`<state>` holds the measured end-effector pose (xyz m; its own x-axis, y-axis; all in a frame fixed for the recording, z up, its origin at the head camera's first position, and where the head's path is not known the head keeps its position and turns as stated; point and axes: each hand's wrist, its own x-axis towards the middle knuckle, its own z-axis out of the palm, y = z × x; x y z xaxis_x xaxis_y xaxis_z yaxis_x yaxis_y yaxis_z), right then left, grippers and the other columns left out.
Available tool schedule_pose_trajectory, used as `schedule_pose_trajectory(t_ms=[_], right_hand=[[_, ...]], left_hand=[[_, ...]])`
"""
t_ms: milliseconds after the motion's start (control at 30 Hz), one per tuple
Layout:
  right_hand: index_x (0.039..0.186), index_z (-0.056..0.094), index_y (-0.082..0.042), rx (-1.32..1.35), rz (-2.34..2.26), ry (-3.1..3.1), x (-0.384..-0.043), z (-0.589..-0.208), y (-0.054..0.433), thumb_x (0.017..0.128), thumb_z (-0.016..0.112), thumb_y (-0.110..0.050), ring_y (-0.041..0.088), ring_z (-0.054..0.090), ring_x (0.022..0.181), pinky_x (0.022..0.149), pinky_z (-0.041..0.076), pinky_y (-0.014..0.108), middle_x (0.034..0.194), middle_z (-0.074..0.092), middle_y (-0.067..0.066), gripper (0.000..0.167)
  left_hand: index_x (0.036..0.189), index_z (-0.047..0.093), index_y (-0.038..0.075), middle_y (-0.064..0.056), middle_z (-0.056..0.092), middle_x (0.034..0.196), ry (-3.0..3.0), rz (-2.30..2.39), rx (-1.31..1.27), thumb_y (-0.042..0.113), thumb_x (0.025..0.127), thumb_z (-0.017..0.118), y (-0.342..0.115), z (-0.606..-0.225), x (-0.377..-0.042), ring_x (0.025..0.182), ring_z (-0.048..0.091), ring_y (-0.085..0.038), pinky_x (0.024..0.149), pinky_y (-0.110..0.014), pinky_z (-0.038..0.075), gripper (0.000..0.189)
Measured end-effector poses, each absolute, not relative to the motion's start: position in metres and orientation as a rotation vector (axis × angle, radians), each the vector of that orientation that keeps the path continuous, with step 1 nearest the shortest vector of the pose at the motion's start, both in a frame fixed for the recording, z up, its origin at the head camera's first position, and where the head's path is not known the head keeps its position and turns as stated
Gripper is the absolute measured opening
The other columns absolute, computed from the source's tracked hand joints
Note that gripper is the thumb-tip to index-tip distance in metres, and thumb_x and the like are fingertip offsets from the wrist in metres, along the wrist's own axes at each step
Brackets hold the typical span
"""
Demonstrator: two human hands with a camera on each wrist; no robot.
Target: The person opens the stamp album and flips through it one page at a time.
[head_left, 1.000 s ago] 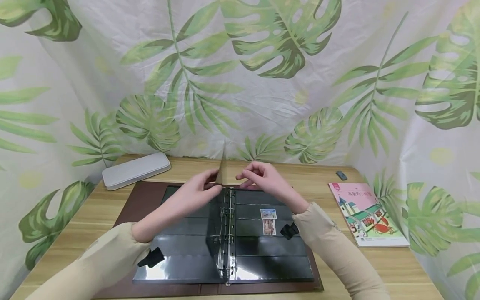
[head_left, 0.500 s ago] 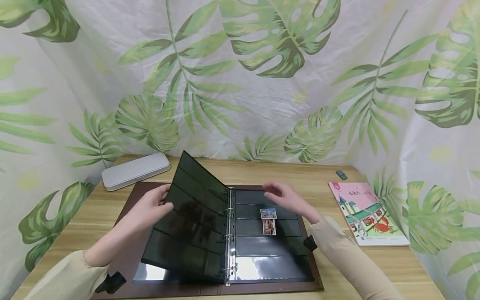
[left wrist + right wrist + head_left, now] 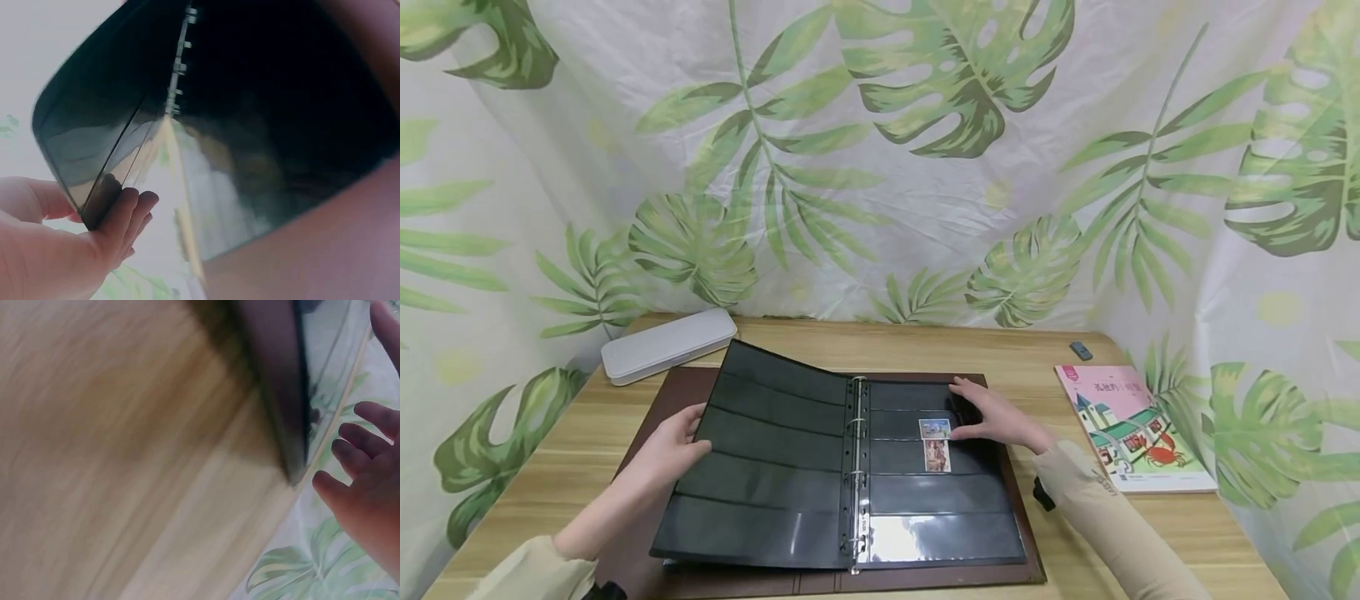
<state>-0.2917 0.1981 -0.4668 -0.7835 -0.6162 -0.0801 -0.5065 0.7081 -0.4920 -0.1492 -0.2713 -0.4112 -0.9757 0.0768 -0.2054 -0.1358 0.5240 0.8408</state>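
A brown ring-bound stamp album (image 3: 647, 408) lies spread on the table, its metal rings (image 3: 857, 475) down the middle. My left hand (image 3: 672, 442) pinches the outer edge of a black pocket page (image 3: 760, 467), which slopes up from the rings on the left side. In the left wrist view, the thumb and fingers of the left hand (image 3: 81, 244) take the page's edge between them. Over the right page (image 3: 940, 492), my right hand (image 3: 996, 414) hovers or rests near its outer edge, fingers spread. Beside its thumb, two stamps (image 3: 936, 456) sit in the pockets, one above the other.
A pale grey case (image 3: 670, 344) stands at the back left of the wooden table (image 3: 820, 340). To the right lie a pink illustrated book (image 3: 1135, 429) and a small dark object (image 3: 1081, 351). A leaf-patterned curtain (image 3: 880, 208) hangs behind and at the sides.
The black page has swung over the rings from upright down to the left with my left hand. My right hand has moved right and toward me, above the right page.
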Motion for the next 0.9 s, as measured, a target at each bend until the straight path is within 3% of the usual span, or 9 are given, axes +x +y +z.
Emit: schedule_pose_trajectory(t_ms=[267, 433, 567, 767, 900], right_hand=[[0.154, 0.028, 0.004, -0.865, -0.602, 2.663, -0.293, -0.475, 0.213, 0.077, 0.082, -0.045, 0.047, 0.02, 0.15, 0.116, 0.027, 0.063, 0.164, 0.017, 0.026, 0.105], [0.153, 0.027, 0.007, -0.858, -0.585, 2.679, -0.294, -0.478, 0.217, 0.076, 0.083, -0.046, 0.047, 0.019, 0.15, 0.118, 0.023, 0.063, 0.163, 0.017, 0.028, 0.109], [0.153, 0.026, 0.007, -0.864, -0.546, 2.689, -0.296, -0.482, 0.219, 0.077, 0.082, -0.047, 0.047, 0.019, 0.15, 0.118, 0.023, 0.063, 0.163, 0.018, 0.028, 0.108], [0.153, 0.026, 0.007, -0.879, -0.545, 2.687, -0.295, -0.483, 0.219, 0.078, 0.081, -0.046, 0.047, 0.021, 0.15, 0.118, 0.026, 0.062, 0.163, 0.018, 0.028, 0.108], [0.153, 0.027, 0.008, -0.882, -0.544, 2.693, -0.294, -0.482, 0.217, 0.077, 0.081, -0.047, 0.047, 0.022, 0.149, 0.117, 0.027, 0.061, 0.162, 0.019, 0.028, 0.108]], left_hand=[[0.144, 0.018, -0.025, -0.05, 0.03, 0.143, 2.735, 1.234, -0.066, -0.001, 0.091, 0.053, -0.279, -0.445, -0.15, 0.131, 0.039, -0.061, 0.103, -0.06, 0.045, 0.068], [0.141, 0.027, -0.023, -0.048, 0.045, 0.133, 2.939, 1.108, -0.011, 0.002, 0.084, 0.067, -0.277, -0.46, -0.149, 0.121, 0.05, -0.061, 0.097, -0.061, 0.048, 0.075], [0.139, 0.031, -0.024, -0.046, 0.049, 0.13, 3.084, 1.002, 0.091, 0.002, 0.076, 0.075, -0.273, -0.469, -0.148, 0.118, 0.051, -0.059, 0.095, -0.063, 0.047, 0.081], [0.136, 0.034, -0.027, -0.048, 0.046, 0.131, 3.148, 0.889, 0.232, 0.003, 0.074, 0.081, -0.27, -0.478, -0.145, 0.121, 0.046, -0.062, 0.096, -0.066, 0.044, 0.084], [0.137, 0.035, -0.025, -0.047, 0.038, 0.14, 3.12, 0.813, 0.275, 0.018, 0.078, 0.082, -0.269, -0.482, -0.141, 0.13, 0.036, -0.064, 0.101, -0.07, 0.038, 0.088]])
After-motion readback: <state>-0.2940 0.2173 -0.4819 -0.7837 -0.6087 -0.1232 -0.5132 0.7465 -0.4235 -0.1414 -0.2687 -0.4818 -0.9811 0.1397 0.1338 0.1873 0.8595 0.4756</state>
